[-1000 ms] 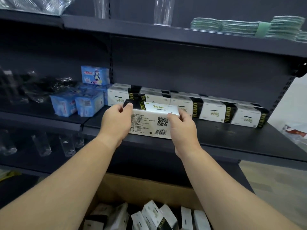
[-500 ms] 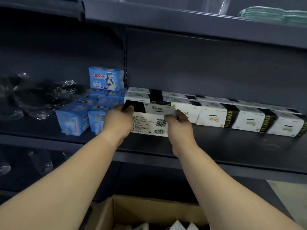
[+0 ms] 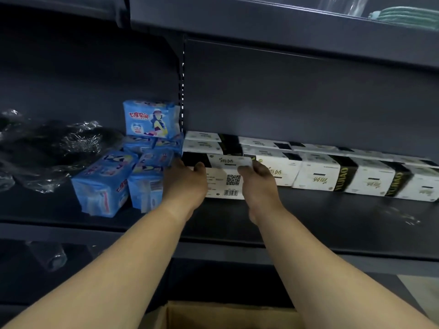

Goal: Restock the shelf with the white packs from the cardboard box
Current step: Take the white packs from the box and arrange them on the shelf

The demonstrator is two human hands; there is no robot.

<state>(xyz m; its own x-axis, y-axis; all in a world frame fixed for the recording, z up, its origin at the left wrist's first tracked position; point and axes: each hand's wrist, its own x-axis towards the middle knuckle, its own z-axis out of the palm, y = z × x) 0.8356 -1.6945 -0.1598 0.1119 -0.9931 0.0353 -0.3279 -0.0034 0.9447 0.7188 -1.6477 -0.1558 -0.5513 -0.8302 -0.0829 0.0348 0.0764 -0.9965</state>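
Note:
A white pack (image 3: pixel 225 179) with a black band, a QR code and a barcode stands on the dark shelf (image 3: pixel 308 222), at the left end of a row of white packs (image 3: pixel 332 174). My left hand (image 3: pixel 184 184) grips its left end, fingers curled over the top. My right hand (image 3: pixel 257 184) grips its right end the same way. More white packs (image 3: pixel 209 141) lie behind it against the back wall. Only the far rim of the cardboard box (image 3: pixel 228 314) shows at the bottom edge; its contents are out of view.
Blue packs (image 3: pixel 107 184) are piled just left of my left hand, one blue pack (image 3: pixel 152 119) standing on top. Crumpled clear plastic (image 3: pixel 52 148) lies further left. An upper shelf (image 3: pixel 285 22) carries green cloths (image 3: pixel 408 16). An upright post (image 3: pixel 183 91) divides the bays.
Both hands have pushed the pack further back on the shelf, up against the row. The view has moved closer and upward, so the box's packs have dropped out of sight.

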